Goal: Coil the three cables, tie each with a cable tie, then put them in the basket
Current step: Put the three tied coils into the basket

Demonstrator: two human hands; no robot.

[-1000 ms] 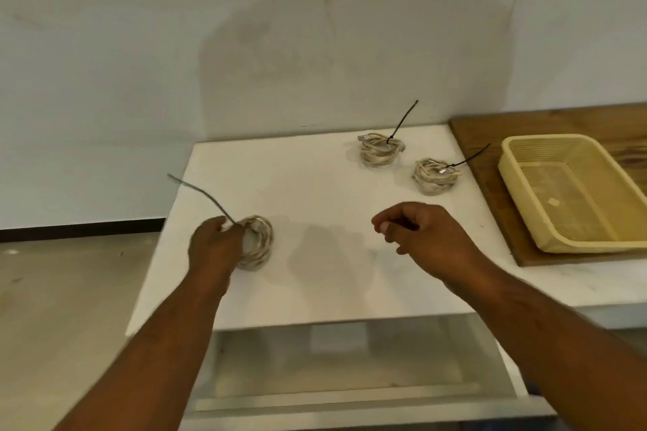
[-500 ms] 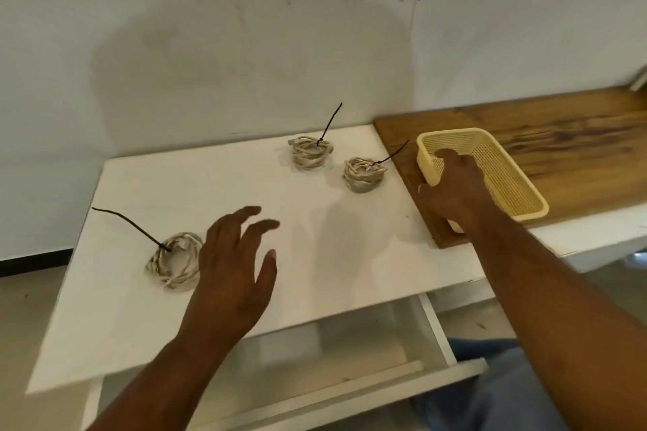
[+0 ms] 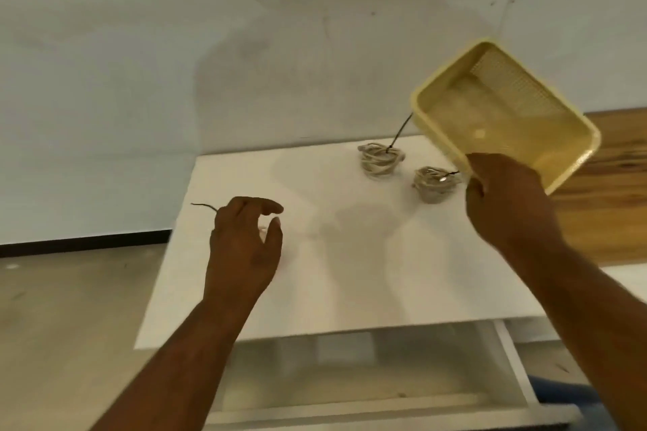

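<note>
My right hand [image 3: 509, 199] grips the near rim of the yellow plastic basket [image 3: 434, 112] and holds it tilted in the air above the table's right side. Two beige coiled cables lie on the white table, each with a black cable tie sticking up: the far coil [image 3: 380, 161] and the near coil [image 3: 434, 184] just left of my right hand. My left hand [image 3: 243, 245] hovers with fingers spread over the third coil, which it hides almost fully; only that coil's black tie tail [image 3: 204, 206] shows to the left.
The white table [image 3: 350, 255] has an open drawer [image 3: 367, 378] below its front edge. A wooden board [image 3: 609, 192] lies on the right. A grey-white wall stands close behind. Bare floor lies to the left.
My right hand has lifted the basket off the wooden board and swung it left, tilted. My left hand has moved left over the third coil.
</note>
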